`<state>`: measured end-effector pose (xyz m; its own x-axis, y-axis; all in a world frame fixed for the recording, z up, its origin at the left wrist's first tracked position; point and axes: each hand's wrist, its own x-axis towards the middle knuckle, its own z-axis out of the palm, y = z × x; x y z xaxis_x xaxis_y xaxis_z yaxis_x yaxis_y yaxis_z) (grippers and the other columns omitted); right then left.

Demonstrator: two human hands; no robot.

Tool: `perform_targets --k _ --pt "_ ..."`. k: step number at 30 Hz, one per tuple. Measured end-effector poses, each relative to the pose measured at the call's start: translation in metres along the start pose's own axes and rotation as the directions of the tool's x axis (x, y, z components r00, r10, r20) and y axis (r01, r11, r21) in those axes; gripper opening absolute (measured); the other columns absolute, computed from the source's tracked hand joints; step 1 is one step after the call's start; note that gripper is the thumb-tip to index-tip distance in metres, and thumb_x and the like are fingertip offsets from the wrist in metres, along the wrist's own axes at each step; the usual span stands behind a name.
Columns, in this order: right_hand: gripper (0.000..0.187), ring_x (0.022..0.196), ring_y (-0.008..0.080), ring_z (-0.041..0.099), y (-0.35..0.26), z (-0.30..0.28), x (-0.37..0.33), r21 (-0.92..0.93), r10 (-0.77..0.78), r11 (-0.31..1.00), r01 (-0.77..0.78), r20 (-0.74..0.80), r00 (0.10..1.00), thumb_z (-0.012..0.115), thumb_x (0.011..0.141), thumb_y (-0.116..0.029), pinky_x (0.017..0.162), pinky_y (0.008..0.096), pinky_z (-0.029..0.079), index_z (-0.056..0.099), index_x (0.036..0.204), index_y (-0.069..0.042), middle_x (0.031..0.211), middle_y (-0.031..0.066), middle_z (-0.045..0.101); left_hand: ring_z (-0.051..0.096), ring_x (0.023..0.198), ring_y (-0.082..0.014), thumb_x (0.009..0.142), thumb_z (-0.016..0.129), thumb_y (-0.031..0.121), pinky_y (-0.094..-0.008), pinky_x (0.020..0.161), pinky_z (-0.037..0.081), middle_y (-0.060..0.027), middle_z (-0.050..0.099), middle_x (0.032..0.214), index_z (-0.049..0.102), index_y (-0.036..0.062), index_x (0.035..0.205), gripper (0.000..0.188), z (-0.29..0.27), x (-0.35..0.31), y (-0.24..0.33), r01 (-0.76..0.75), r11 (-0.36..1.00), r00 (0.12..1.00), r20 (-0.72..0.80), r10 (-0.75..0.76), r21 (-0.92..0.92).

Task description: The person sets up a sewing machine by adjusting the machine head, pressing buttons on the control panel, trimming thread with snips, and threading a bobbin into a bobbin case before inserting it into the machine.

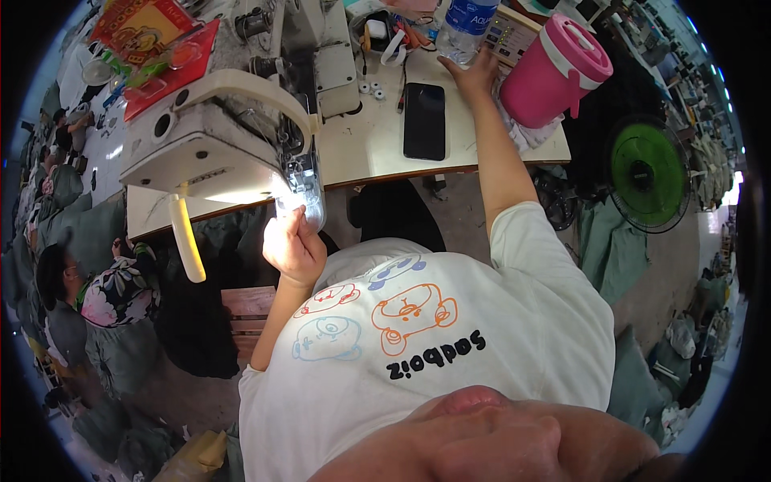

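Observation:
My left hand point(295, 249) is up at the needle end of a sewing machine point(217, 136), under its bright lamp. Its fingers are curled and the thumb and forefinger are pinched together by the clear guard point(312, 205); glare hides whatever may be between them. My right arm reaches across the table, and my right hand point(472, 79) is at the foot of a clear water bottle point(464, 32) with a blue label. Thumb and fingers there are spread apart on either side of the bottle's base. A black phone point(424, 120) lies left of that forearm.
A pink lidded jug point(554, 72) stands on a cloth at the table's right, beside a control box point(512, 36). Small white spools point(371, 88) and cables lie behind the phone. A green fan point(646, 173) stands at right. Another person point(112, 281) sits at left.

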<state>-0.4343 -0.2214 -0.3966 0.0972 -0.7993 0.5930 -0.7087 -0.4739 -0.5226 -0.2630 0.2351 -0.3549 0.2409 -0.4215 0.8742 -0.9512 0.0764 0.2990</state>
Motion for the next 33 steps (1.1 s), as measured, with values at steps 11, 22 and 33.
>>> perform_targets --k 11,22,33 --pt "0.072 0.123 0.0511 0.054 0.040 0.002 0.009 -0.212 -0.018 0.977 0.021 0.018 1.000 0.055 0.087 -0.008 0.108 0.0528 0.044 0.036 0.154 0.009 0.130 0.0360 0.056 0.054 0.056 -0.0194 0.098 0.058 -0.007 -0.0299 0.051 0.040 -0.0109 0.060 0.074 0.064 -0.0051 0.109 0.013 0.000 0.002 -0.004 -0.018 0.998 0.998 0.059 0.022 -0.062" --pt "0.060 0.129 0.0489 0.046 0.024 0.005 0.000 -0.392 0.029 0.920 0.024 0.127 0.991 0.047 0.096 -0.017 0.111 0.0632 0.036 0.040 0.152 0.005 0.138 0.0318 0.049 0.051 0.056 -0.0178 0.099 0.057 -0.007 -0.0289 0.051 0.038 -0.0095 0.060 0.073 0.064 -0.0045 0.111 0.014 0.002 -0.001 -0.003 -0.013 0.997 0.999 0.028 0.015 -0.073" --pt "0.047 0.129 0.0462 0.047 0.020 -0.002 0.003 -0.393 0.044 0.919 0.027 0.171 0.984 0.049 0.094 -0.018 0.110 0.0592 0.038 0.058 0.135 0.005 0.134 0.0286 0.053 0.051 0.057 -0.0181 0.099 0.055 -0.008 -0.0291 0.052 0.039 -0.0111 0.061 0.076 0.063 -0.0045 0.112 0.015 0.001 0.001 -0.001 -0.014 0.997 0.998 0.063 0.019 -0.076"
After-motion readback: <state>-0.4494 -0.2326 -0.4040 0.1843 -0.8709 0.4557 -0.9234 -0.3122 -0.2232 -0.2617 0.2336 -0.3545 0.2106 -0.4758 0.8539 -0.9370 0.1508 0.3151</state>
